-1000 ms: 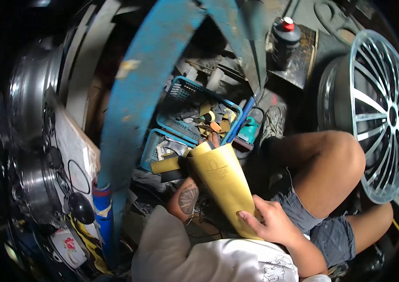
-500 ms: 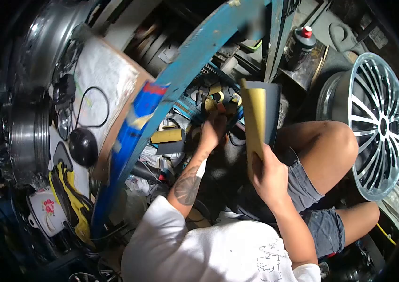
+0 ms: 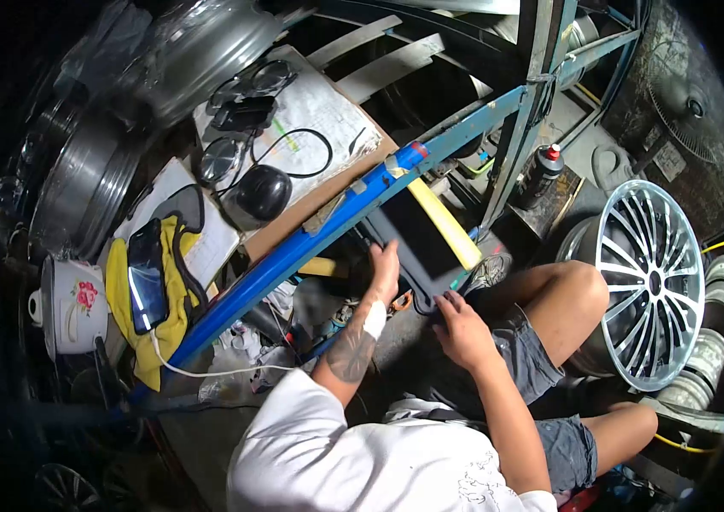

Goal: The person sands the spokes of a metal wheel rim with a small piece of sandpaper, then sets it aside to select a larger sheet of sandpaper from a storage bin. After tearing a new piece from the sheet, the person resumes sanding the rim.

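A large sheet of sandpaper (image 3: 426, 237), dark on its grit face, has a yellow backing that curls up along its far right edge. Its near edge looks folded or rolled into a grey band. My left hand (image 3: 385, 271) has its fingers closed on this near edge, at the left. At the lower right corner, my right hand (image 3: 464, 333) pinches the same sheet with bent fingers. Beneath the sheet, the basket of scraps is mostly hidden. A yellow roll (image 3: 324, 267) lies left of my left hand, partly behind the blue beam (image 3: 328, 218).
A chrome wheel rim (image 3: 656, 282) stands at the right beside my knee. A black spray can (image 3: 539, 177) is beyond the sheet. On the left are a phone (image 3: 148, 282) on a yellow cloth, a flowered pot (image 3: 74, 305) and a board (image 3: 328, 111) with cables.
The sandpaper went from upright in my right hand to spread across the basket. My left hand left the basket's scraps for the sheet's edge. The view has shifted.
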A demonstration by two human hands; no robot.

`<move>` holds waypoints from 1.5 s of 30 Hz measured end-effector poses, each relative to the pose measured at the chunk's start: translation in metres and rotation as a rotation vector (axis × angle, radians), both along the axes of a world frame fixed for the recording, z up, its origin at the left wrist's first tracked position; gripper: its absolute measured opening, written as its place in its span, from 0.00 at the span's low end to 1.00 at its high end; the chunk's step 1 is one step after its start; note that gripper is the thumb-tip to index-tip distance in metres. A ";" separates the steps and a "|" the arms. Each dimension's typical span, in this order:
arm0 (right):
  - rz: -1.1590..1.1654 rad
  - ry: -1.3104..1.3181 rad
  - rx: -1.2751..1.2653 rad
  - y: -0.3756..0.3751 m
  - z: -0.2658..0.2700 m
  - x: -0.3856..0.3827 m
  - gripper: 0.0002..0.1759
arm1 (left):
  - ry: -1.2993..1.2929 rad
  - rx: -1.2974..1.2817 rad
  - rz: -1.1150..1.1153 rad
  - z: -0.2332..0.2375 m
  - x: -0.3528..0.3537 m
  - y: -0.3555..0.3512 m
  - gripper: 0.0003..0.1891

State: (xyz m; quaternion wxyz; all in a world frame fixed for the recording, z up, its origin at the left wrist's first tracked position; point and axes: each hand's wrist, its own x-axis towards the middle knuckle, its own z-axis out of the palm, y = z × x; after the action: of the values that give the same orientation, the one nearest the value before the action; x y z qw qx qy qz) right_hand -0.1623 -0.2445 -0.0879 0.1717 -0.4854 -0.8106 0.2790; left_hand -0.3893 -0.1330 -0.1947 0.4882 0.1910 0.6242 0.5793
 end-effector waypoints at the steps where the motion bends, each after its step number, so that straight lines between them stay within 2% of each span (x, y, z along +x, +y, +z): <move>1: -0.001 0.044 -0.026 0.000 0.004 0.000 0.31 | 0.157 -0.010 0.021 -0.016 -0.014 0.024 0.46; 2: 0.000 0.089 -0.052 0.003 0.010 0.000 0.30 | 0.316 -0.021 0.046 -0.022 -0.024 0.041 0.54; 3: 0.003 0.135 -0.078 0.007 0.016 0.000 0.28 | 0.410 -0.127 0.045 -0.001 -0.033 0.040 0.65; 4: 0.012 0.178 -0.100 0.011 0.023 0.002 0.26 | 0.477 -0.092 0.130 0.004 -0.033 0.036 0.62; 6: 0.040 0.272 -0.054 0.014 0.033 0.000 0.20 | 0.470 0.319 -0.007 0.038 -0.021 -0.007 0.55; 8: 0.079 0.416 -0.015 0.019 0.049 0.005 0.19 | 0.486 0.292 -0.301 0.101 0.006 -0.076 0.45; 10: 0.076 0.474 0.020 0.026 0.086 0.020 0.17 | 0.683 0.603 -0.270 0.179 0.033 -0.137 0.32; 12: 0.100 0.500 0.101 0.038 0.140 0.043 0.18 | 1.387 0.915 -0.135 0.251 0.009 -0.169 0.12; 13: 0.077 0.458 0.094 0.046 0.164 0.056 0.18 | 1.488 0.985 0.008 0.276 -0.009 -0.177 0.07; 14: 0.059 0.411 0.073 0.055 0.182 0.066 0.18 | 1.464 1.013 0.203 0.287 -0.031 -0.177 0.06; 15: 0.058 0.482 0.150 0.069 0.193 0.074 0.19 | 1.426 1.031 0.396 0.299 -0.053 -0.177 0.06; 16: 0.058 0.550 0.215 0.084 0.201 0.077 0.20 | 1.700 0.742 0.508 0.320 -0.066 -0.178 0.06; 17: 0.091 0.615 0.321 0.101 0.205 0.076 0.21 | 1.643 0.657 0.508 0.334 -0.071 -0.163 0.08; 19: 0.110 0.550 0.505 0.131 0.220 0.069 0.21 | 1.566 0.432 0.509 0.344 -0.069 -0.149 0.12; 20: 0.098 0.420 0.587 0.144 0.232 0.061 0.20 | 1.545 0.298 0.506 0.342 -0.068 -0.139 0.14; 22: 0.198 0.248 0.786 0.183 0.239 0.048 0.19 | 1.534 0.389 0.670 0.324 -0.088 -0.131 0.16; 23: 0.257 0.168 0.867 0.207 0.243 0.039 0.18 | 1.896 0.108 0.595 0.339 -0.090 -0.137 0.20; 24: 0.296 0.108 0.870 0.231 0.244 0.029 0.18 | 1.994 0.055 0.562 0.343 -0.095 -0.135 0.20; 27: 0.391 -0.077 0.721 0.267 0.236 0.002 0.26 | 1.993 -0.028 0.490 0.341 -0.108 -0.137 0.20; 30: 0.338 -0.305 0.444 0.256 0.257 -0.008 0.37 | 2.018 -0.152 0.364 0.341 -0.119 -0.135 0.20; 32: 0.296 -0.313 0.373 0.257 0.264 -0.019 0.32 | 2.011 -0.219 0.260 0.338 -0.126 -0.130 0.20; 35: 0.197 -0.364 0.187 0.268 0.280 -0.042 0.33 | 1.965 -0.287 0.113 0.333 -0.137 -0.122 0.20; 38: 0.023 -0.313 -0.049 0.278 0.292 -0.063 0.27 | 1.906 -0.307 -0.014 0.323 -0.145 -0.121 0.19; 41: 0.091 -0.378 -0.025 0.305 0.293 -0.076 0.21 | 1.829 -0.324 -0.138 0.323 -0.147 -0.111 0.19; 44: 0.197 -0.379 -0.022 0.315 0.304 -0.073 0.19 | 1.738 -0.333 -0.238 0.320 -0.147 -0.107 0.19; 45: 0.164 -0.394 -0.078 0.318 0.304 -0.076 0.17 | 1.713 -0.335 -0.266 0.322 -0.147 -0.105 0.19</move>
State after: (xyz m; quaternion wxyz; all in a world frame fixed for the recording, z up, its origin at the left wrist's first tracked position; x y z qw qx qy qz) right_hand -0.2387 0.0731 0.2160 -0.0320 -0.4693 -0.8539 0.2228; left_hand -0.5359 -0.2381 0.1273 -0.0624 0.5564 0.8250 0.0765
